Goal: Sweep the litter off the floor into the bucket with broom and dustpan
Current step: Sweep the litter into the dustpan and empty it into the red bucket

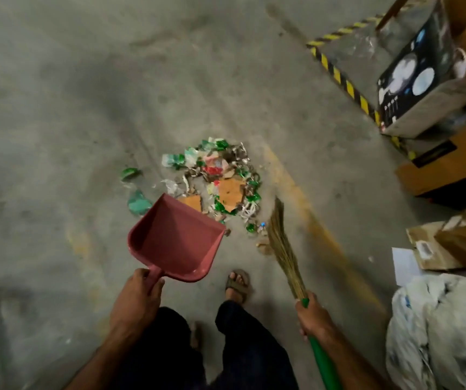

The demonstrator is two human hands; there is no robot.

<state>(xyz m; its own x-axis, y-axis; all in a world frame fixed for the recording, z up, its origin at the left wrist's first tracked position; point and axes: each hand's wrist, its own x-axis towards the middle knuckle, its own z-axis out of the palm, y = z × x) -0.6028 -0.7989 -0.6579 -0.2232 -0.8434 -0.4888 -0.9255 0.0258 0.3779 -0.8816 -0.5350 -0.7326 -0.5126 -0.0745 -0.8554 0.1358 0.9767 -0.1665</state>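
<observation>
A pile of litter [220, 178], green wrappers, paper scraps and cardboard bits, lies on the concrete floor ahead of my feet. My left hand [139, 299] grips the handle of a red dustpan [175, 240], whose open mouth points at the near left edge of the pile. My right hand [315, 316] grips the green handle of a straw broom [282, 249], its bristle tips just right of the pile's near edge. No bucket is in view.
Cardboard boxes [451, 164] and a printed black carton [417, 80] stand at the right behind yellow-black floor tape [344, 83]. A white sack [440, 333] sits at the lower right. A faded yellow line [310, 215] runs across the floor. My sandalled foot [237, 282] is behind the dustpan.
</observation>
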